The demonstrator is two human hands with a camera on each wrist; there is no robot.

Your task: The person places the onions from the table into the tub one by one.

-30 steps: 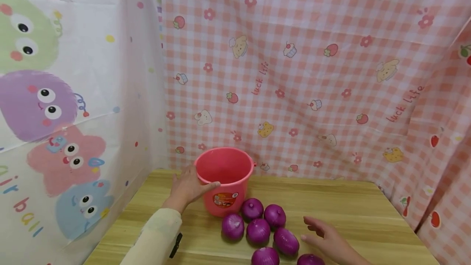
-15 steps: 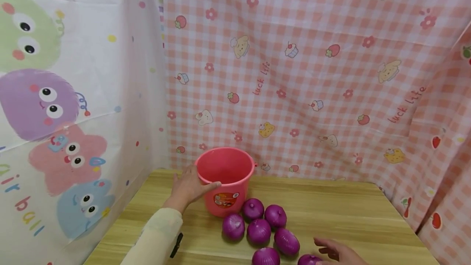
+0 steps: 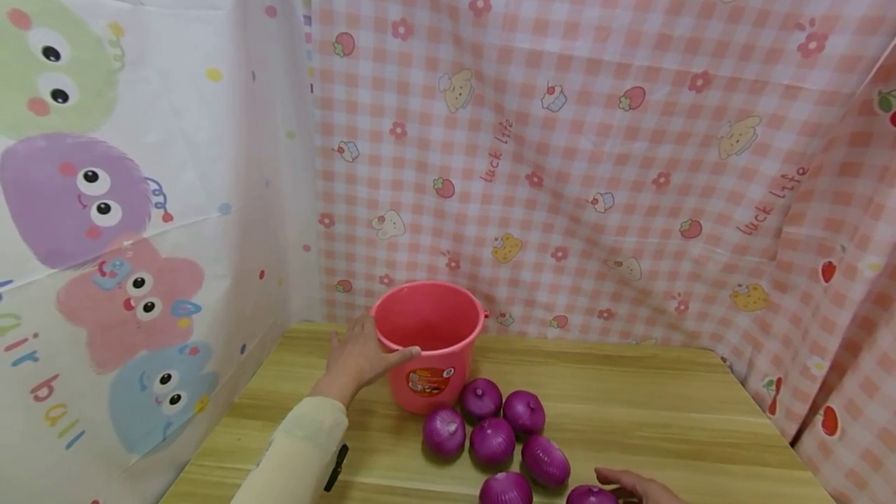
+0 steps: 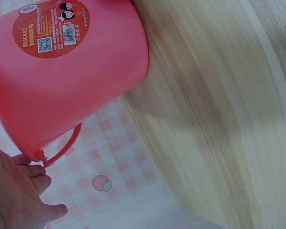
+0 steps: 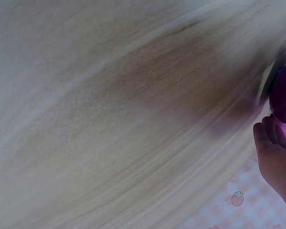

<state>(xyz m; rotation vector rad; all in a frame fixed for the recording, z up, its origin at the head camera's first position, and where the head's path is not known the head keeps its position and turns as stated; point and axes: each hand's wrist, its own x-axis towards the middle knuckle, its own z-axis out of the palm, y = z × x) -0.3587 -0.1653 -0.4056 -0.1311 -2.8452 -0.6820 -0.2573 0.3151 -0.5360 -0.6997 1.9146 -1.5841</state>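
A pink bucket [image 3: 428,379] stands upright at the table's back, its opening tipped toward my view. My left hand [image 3: 358,360] rests against its left side, the thumb lying along the front rim. In the left wrist view, fingertips touch the rim beside the red handle [image 4: 66,149], the other fingers spread loosely. Several purple onions [image 3: 491,442] lie in front of the bucket and to its right. At the lower edge, my right hand [image 3: 640,486] is beside the nearest right onion [image 3: 591,495]. In the right wrist view its bent fingers are right at that onion [image 5: 283,95].
The wood-grain table [image 3: 651,387] extends right of the onions. A pink checked curtain [image 3: 560,177] hangs behind it, and a white cartoon-print sheet [image 3: 238,255] hangs on the left. A black strap [image 3: 336,467] shows by the left sleeve [image 3: 297,449].
My right hand has moved down toward the front of the table, from beside the middle onions to the nearest right onion. The left hand and bucket have stayed in place.
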